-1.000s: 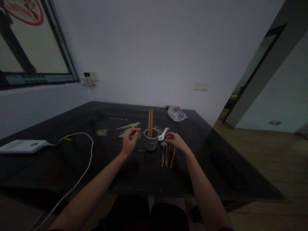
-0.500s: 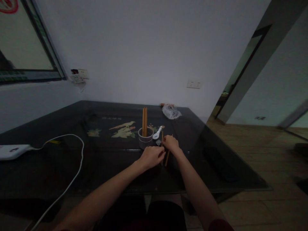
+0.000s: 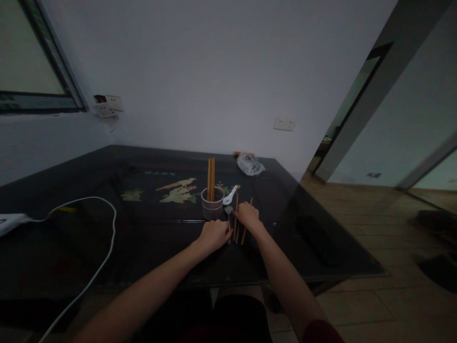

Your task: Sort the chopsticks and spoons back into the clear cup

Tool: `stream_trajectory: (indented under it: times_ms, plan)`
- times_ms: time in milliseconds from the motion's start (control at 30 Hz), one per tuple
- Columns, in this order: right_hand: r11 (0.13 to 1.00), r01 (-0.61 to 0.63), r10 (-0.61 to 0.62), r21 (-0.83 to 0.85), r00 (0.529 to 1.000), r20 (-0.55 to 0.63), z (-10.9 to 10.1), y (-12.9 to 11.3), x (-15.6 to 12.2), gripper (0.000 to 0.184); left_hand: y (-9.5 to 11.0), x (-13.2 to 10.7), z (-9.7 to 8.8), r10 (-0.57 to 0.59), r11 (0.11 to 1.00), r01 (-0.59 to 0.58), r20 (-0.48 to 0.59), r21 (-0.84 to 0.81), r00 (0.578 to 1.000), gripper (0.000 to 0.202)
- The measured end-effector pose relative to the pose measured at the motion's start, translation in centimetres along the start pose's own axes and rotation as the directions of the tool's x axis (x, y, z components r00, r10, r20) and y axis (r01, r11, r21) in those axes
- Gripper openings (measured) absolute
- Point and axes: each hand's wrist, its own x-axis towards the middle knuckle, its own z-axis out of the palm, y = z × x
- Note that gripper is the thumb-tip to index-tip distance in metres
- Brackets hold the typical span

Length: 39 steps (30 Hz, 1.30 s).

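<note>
My left hand [image 3: 215, 233] rests low over the table, fingers curled in at the handle of a metal spoon [image 3: 229, 209], whose bowl points away from me. Just right of it, my right hand [image 3: 247, 215] is closed, thumb and fingertips at a wooden chopstick [image 3: 235, 230]. A second chopstick [image 3: 244, 234] lies slanted under that hand. Between the chopsticks a thin silvery piece shows, too dim to name. Beyond my left hand stands a clear plastic cup [image 3: 213, 209] with several upright chopsticks [image 3: 211, 178]. A white soup spoon [image 3: 230, 196] lies beside the cup.
The dark glossy table [image 3: 157, 252] meets the wall at the back. A crumpled plastic bag [image 3: 250, 164] lies at the far edge. On the left, a white cable [image 3: 113, 228] runs from a white power strip [image 3: 12, 221]. A dark flat object [image 3: 316, 238] lies to the right.
The view has shifted a little. My left hand has moved left, and the metal spoon now lies farther from the near chopstick, its handle more visible. My right hand stays over the chopsticks.
</note>
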Motion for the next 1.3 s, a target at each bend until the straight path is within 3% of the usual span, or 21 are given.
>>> stream_trajectory:
  times_ms: [267, 467, 667, 867, 1100, 1300]
  plan:
    - [0.999, -0.022, 0.021, -0.036, 0.999, -0.025, 0.7, -0.9, -0.1, 0.029, 0.0, 0.2, 0.0, 0.005, 0.996, -0.008, 0.035, 0.084, 0.999, 0.031]
    - [0.998, -0.043, 0.041, -0.048, 0.999, -0.030, -0.3, -1.1, -0.2, 0.033, 0.2, 0.1, -0.2, 0.008, 0.990, -0.014, 0.039, 0.140, 0.999, 0.028]
    - [0.988, -0.149, 0.151, 0.048, 0.988, -0.041, -2.3, 1.7, 0.2, 0.032, 0.2, 0.1, 0.0, 0.008, 0.990, -0.013, 0.036, 0.142, 0.999, 0.027]
    - [0.962, -0.264, 0.261, 0.064, 0.964, 0.055, -3.0, 5.0, 1.0, 0.032, 0.2, 0.2, 0.3, 0.028, 0.991, -0.031, 0.028, 0.132, 0.999, 0.025]
    - [0.964, -0.263, 0.257, 0.036, 0.959, 0.120, -2.8, 5.8, 1.0, 0.043, 0.2, 0.3, 0.3, 0.047, 0.990, -0.049, 0.017, 0.134, 0.999, 0.023]
    - [0.975, -0.223, 0.221, -0.014, 0.951, 0.218, -2.7, 6.1, 1.2, 0.036, 0.3, 0.4, 0.4, 0.039, 0.988, -0.041, 0.020, 0.150, 0.999, 0.023]
